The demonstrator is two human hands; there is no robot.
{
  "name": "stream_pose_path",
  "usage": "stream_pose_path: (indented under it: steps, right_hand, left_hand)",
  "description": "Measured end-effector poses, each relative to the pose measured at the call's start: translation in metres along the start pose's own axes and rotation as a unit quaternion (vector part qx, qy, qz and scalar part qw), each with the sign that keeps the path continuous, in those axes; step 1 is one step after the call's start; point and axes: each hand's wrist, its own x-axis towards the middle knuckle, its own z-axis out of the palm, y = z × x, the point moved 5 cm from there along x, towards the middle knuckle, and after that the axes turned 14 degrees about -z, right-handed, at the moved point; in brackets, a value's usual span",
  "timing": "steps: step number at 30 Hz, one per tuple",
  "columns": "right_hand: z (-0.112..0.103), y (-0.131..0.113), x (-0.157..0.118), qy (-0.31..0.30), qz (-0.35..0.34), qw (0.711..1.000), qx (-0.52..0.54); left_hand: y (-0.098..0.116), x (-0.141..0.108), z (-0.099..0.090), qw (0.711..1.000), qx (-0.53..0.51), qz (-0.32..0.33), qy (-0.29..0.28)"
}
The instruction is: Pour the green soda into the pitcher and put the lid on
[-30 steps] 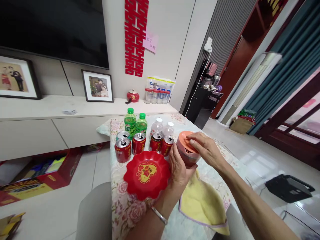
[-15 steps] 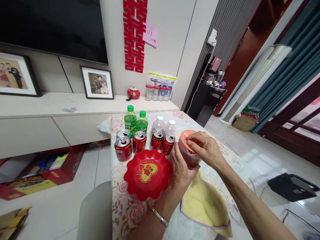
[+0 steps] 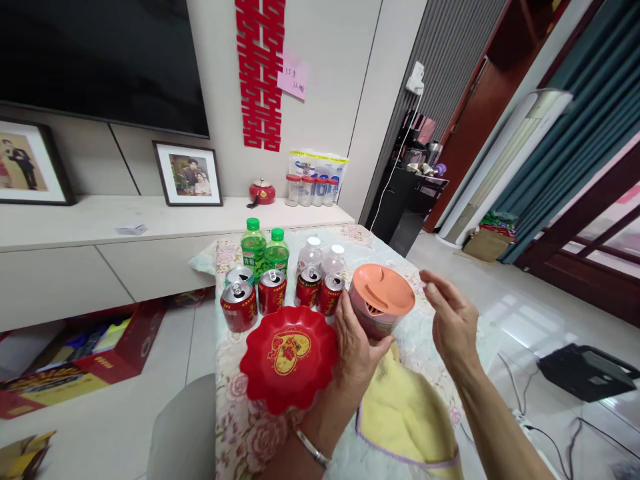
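Note:
A jug with an orange lid (image 3: 387,287) and a see-through body stands tilted over the table's right half. My left hand (image 3: 357,340) wraps round its near left side, thumb toward the front. To the right of the lid, my right hand (image 3: 453,320) is in the air, apart from it, fingers loosely bent and nothing visible in them. Left of my left wrist lies a red scalloped plate (image 3: 290,360) with a gold heart print. Several red drink cans (image 3: 239,307) line up behind the plate. Beneath the jug lies a yellow cloth (image 3: 407,417).
Behind the cans stand green-capped bottles (image 3: 253,248) and clear white-capped bottles (image 3: 311,253). The flowered tablecloth (image 3: 260,430) covers the table. A white cabinet (image 3: 200,220) by the wall carries a red pot (image 3: 262,193) and red-lidded jars (image 3: 307,192). A black case (image 3: 585,372) sits on the floor.
My right hand has let go of the jug's orange lid and moved away to the right. The lid now shows whole, while my left hand keeps holding the jug.

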Motion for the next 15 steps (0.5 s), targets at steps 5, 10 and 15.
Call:
stream_pose_path:
  steps: [5,10,15]
  right_hand:
    - [-0.008,0.048,-0.063,-0.052,0.112,0.992,-0.011]
    - [-0.032,0.041,-0.110,-0.202,0.139,0.968,-0.060]
    - [-0.037,0.033,-0.149,-0.394,0.022,0.907,-0.146]
  left_hand:
    - [-0.002,-0.004,-0.004,1.000,0.020,-0.005,-0.016]
    - [0.004,-0.027,-0.027,0.998,0.058,-0.026,-0.013]
    - [0.009,-0.068,-0.064,0.994,0.081,-0.012,-0.071]
